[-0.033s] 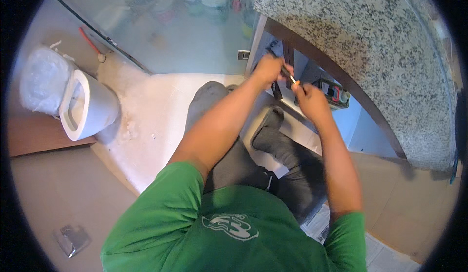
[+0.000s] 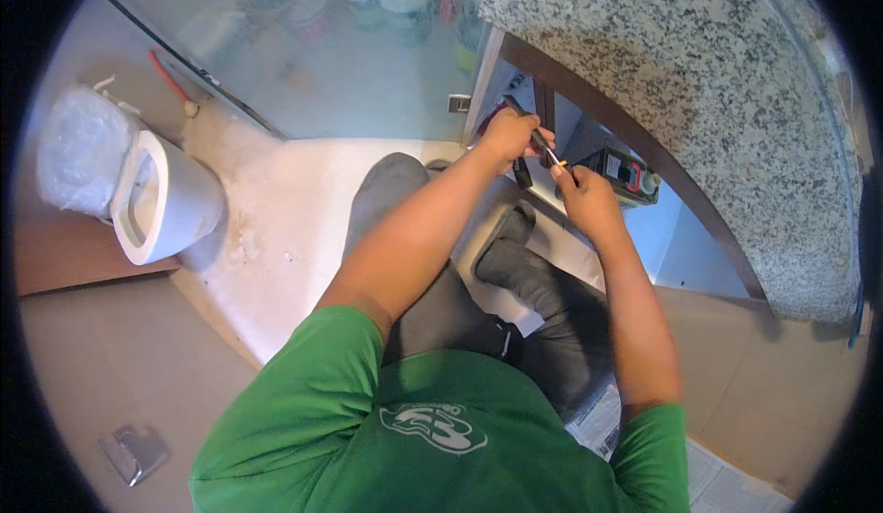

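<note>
In front of the open cabinet, my left hand point(image 2: 511, 136) is closed around a dark, slim bar point(image 2: 513, 103) whose far end sticks out past the fingers. My right hand point(image 2: 589, 198) grips a slim tool with a metal shaft point(image 2: 551, 155), a touch of orange and a dark handle, like a screwdriver. The shaft points at the bar by my left fingers; whether the two touch I cannot tell. Just below my left hand is a black piece point(image 2: 522, 172). A dark green can point(image 2: 627, 174) with a red handle stands in the cabinet beside my right hand.
A speckled granite counter point(image 2: 662, 62) curves over the cabinet at the right. Ahead is a glass panel point(image 2: 368, 80) with buckets behind it. The toilet point(image 2: 170, 198) stands at the left; a wrapped flat piece point(image 2: 135, 453) lies on the lower-left floor. My legs are folded below my hands.
My right hand has shifted very slightly, and more of the metal shaft shows. A bit of magenta now appears beyond my left hand.
</note>
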Available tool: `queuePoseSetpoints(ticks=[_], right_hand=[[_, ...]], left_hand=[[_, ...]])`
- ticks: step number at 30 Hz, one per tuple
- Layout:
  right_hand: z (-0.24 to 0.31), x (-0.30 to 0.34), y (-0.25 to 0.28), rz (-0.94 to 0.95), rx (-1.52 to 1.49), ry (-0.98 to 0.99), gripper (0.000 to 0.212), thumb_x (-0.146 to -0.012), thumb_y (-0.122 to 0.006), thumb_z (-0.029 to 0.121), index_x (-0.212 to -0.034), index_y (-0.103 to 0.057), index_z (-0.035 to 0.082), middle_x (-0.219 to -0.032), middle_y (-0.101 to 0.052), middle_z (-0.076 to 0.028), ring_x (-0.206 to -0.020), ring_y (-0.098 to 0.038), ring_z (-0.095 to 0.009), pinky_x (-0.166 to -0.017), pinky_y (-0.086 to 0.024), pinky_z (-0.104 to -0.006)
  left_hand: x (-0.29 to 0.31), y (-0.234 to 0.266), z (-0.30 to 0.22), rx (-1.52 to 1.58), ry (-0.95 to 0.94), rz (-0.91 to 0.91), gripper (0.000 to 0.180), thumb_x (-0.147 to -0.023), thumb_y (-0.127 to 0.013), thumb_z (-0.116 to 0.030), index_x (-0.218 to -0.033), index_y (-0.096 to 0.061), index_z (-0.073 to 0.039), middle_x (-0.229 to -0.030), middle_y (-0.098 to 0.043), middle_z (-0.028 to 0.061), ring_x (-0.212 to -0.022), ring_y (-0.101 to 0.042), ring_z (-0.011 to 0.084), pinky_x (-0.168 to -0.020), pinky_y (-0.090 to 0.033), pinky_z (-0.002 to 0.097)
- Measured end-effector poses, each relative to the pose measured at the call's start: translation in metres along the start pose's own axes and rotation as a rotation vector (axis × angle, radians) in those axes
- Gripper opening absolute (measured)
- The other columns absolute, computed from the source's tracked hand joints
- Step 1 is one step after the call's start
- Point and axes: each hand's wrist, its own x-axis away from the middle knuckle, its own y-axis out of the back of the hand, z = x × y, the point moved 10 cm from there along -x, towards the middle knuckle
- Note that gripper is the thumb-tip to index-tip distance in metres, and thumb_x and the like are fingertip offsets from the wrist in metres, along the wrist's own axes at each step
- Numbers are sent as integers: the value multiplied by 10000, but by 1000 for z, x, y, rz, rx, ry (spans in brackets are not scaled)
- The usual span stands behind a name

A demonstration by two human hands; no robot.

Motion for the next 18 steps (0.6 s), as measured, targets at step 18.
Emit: queuePoseSetpoints(ticks=[18], right_hand=[[-122,156,-49,130,-1247,-426,426,-1046,-496,455,-1094,-577,40,-655,-559,-67,-519,-546,-174,-489,-460,-310]], left_hand=[[5,2,-20,-81,-129,-37,317,-1002,-533,-200,-1259,-530,-14,-1089,-696,133,-897,-701,194,-745,-561,309]])
